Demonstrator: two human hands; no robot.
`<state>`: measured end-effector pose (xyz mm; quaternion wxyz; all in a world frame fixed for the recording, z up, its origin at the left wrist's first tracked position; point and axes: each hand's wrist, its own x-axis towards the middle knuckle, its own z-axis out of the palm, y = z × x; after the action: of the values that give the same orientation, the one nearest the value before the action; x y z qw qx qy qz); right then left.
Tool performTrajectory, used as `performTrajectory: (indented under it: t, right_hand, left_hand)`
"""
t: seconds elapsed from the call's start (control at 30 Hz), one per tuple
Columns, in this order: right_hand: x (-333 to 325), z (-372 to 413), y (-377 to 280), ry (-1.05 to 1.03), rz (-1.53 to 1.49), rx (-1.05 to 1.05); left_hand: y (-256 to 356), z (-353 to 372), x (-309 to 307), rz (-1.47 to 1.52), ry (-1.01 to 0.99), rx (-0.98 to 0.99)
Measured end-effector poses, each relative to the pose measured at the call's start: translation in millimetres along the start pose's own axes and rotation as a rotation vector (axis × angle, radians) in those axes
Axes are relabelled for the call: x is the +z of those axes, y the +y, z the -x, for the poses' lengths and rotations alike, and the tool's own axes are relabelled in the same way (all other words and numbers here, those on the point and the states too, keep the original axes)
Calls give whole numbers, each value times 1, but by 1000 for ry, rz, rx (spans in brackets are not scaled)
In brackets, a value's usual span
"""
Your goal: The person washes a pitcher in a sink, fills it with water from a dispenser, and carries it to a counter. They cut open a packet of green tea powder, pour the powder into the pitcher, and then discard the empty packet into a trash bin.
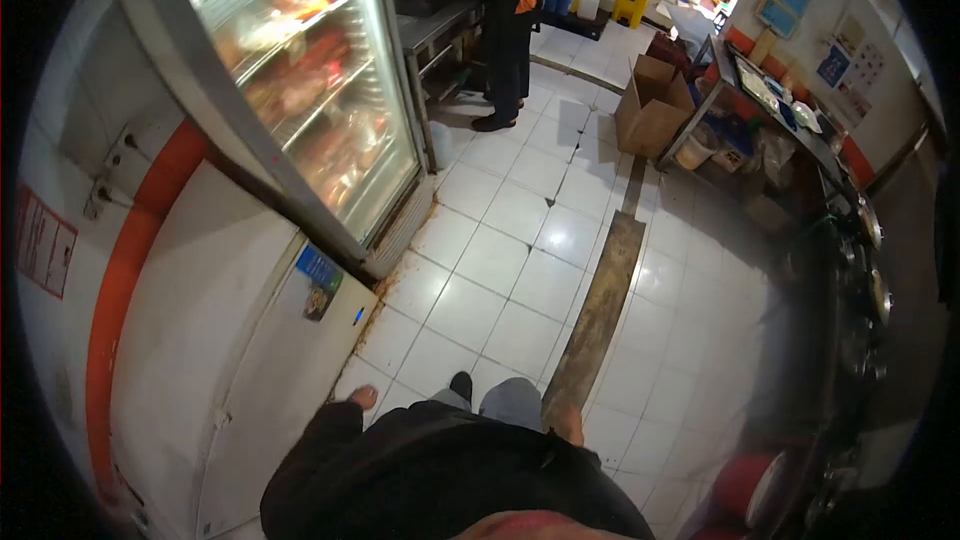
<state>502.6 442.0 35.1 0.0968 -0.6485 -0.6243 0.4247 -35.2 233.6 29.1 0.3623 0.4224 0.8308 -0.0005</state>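
Standing left of me, the white chest freezer has its edge near my left hand, whose grip I cannot tell. Floor tiles stretch ahead; a brown strip runs beside my right hand, its grip also unclear. Farther, a cardboard box juts rightward.

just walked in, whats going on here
The camera wearer is upright on the tiled floor, left hand and right hand low at either side; neither visibly holds anything. A lit, stocked fridge stands ahead on the left. Farther off, someone in orange stands by a metal counter; an open cardboard box sits on the floor.
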Motion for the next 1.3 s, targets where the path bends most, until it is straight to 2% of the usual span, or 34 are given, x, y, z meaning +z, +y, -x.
performTrajectory:
  t: [0.03, 0.07, 0.1, 0.13, 0.2, 0.23, 0.3, 0.37, 0.43, 0.47, 0.5, 0.53, 0.57, 0.6, 0.63, 0.67, 0.7, 0.77, 0.83, 0.87, 0.9, 0.97, 1.0, 1.03, 1.07, 1.1, 1.13, 1.17, 1.2, 1.23, 1.27, 1.3]
  right_hand:
    - [48, 1, 71, 107, 52, 47]
    - [41, 9, 80, 56, 104, 187]
    - [33, 9, 86, 9, 148, 294]
    - [27, 5, 88, -26, 170, 387]
    - [9, -25, 92, -75, 206, 479]
    - [-4, -48, 95, -94, 225, 488]
    - [-37, -94, 106, -126, 262, 483]
    - [-74, -154, 119, -145, 315, 465]
    - [-111, -231, 135, -143, 422, 394]
    - [-130, -277, 145, -129, 519, 330]
    - [-152, -330, 140, -111, 673, 255]
    - [-217, -369, 50, 143, 283, -37]
    - [-233, -448, 29, -23, 402, 225]
    - [-260, -504, -13, -16, 307, 81]
    - [-275, -567, -45, 95, 361, 37]
    - [-304, -598, -119, 207, 157, 1]
    - [-312, -651, -144, 348, 68, -92]
    - [-335, -728, -224, 374, -98, -317]
    - [-344, -802, -262, 184, -147, -373]
    - [-350, -832, -276, 222, 189, -425]
    - [-358, -857, -297, 127, 133, -428]
    - [-366, -881, -309, -69, -21, -350]
    - [-375, -882, -318, -7, 65, -290]
    - [-377, -896, -306, 126, 194, -269]
    - [-381, -916, -275, -46, 151, -84]
    - [-399, -913, -265, -68, 147, -20]
    - [-414, -914, -261, -84, 133, 40]
    - [-417, -921, -228, 55, 354, 29]
    - [-380, -950, -106, 17, 705, -104]
    - [-398, -940, -106, -74, 406, 355]
    - [-405, -944, -116, -116, 345, 482]
    - [-405, -956, -108, -126, 333, 473]
  left_hand:
    - [43, -21, -64, 43, -39, -13]
    - [70, -71, -90, 106, -53, 143]
    - [128, -97, -133, 114, -35, 204]
    - [158, -148, -151, 93, 49, 310]
    - [236, -219, -201, 28, 59, 420]
    - [267, -249, -213, -131, 184, 493]
    - [342, -275, -235, 240, 149, 198]
    - [392, -297, -236, 333, 185, 299]
    - [413, -334, -205, 313, 20, 238]
    - [411, -355, -188, 181, -23, 405]
    - [433, -345, -201, 225, -258, 145]
    - [435, -348, -196, 264, -304, 117]
    - [430, -346, -193, 275, -308, 93]
    - [447, -314, -214, -67, -169, 176]
    - [472, -298, -234, -408, -27, 256]
    - [458, -316, -223, -397, -33, 215]
    - [435, -342, -208, -284, -103, 133]
    - [411, -386, -200, -171, -191, 6]
    - [415, -425, -214, -131, -236, -65]
    - [424, -442, -224, -128, -259, -83]
    - [439, -474, -244, -146, -275, -74]
    - [470, -535, -268, -258, -335, 15]
    - [492, -566, -284, -362, -353, 127]
    - [516, -610, -301, -505, -327, 295]
    - [541, -650, -320, -661, -265, 542]
    - [574, -693, -317, -286, -59, -59]
    - [608, -737, -336, -114, 27, 38]
    - [658, -775, -368, 79, 89, 31]
    - [697, -828, -391, -13, 36, 234]
    - [755, -850, -423, 370, 96, 177]
    - [802, -885, -443, 366, 202, 307]
    - [845, -914, -460, 368, 300, 433]
